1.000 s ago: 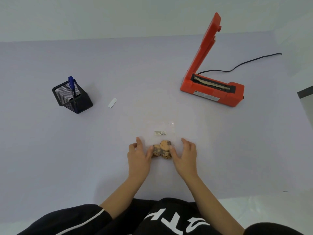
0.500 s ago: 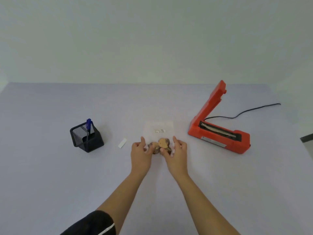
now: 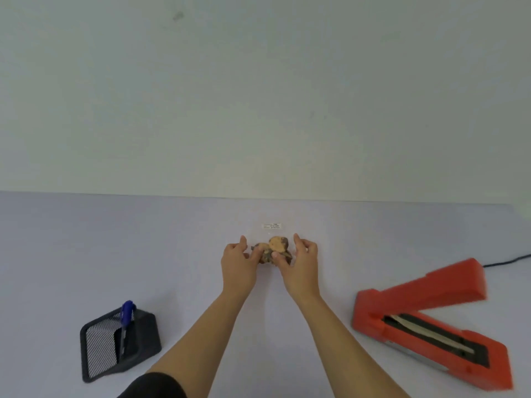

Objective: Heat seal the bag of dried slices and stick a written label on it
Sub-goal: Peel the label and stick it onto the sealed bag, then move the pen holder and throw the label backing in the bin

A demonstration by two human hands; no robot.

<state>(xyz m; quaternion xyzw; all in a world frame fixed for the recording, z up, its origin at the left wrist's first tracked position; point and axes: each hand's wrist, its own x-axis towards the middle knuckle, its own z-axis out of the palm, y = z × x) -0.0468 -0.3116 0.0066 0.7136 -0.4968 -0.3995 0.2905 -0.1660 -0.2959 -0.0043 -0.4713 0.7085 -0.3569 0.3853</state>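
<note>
**Two hands hold the bag of slices**

The left hand (image 3: 240, 261) and right hand (image 3: 300, 261) pinch the see-through plastic bag of brown dried slices (image 3: 273, 249) between them. An open orange heat sealer (image 3: 425, 320) sits right of the hands. A black mesh pen cup (image 3: 117, 344) with a blue pen (image 3: 126, 313) sits left.

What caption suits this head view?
Both hands lift a clear plastic bag of dried slices beside an open orange heat sealer.
</note>
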